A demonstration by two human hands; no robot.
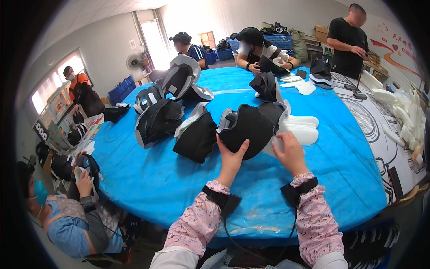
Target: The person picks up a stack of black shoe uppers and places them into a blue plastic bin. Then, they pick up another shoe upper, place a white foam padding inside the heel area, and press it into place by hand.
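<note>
A black fabric cap with a white inner edge is tilted up over the near middle of the blue-covered table. My left hand grips its lower left edge, thumb in front and fingers behind. At its right side my right hand is closed in a pinch on a small whitish piece, partly hidden by the fingers. Beyond that hand lies a stack of flat white rounded pads. Another black cap with a pale edge lies just left of the held one.
More black-and-white caps are heaped to the left. A co-worker across the table handles a black piece; others sit behind and at left, and one person stands at right. White plastic shapes pile along the right edge.
</note>
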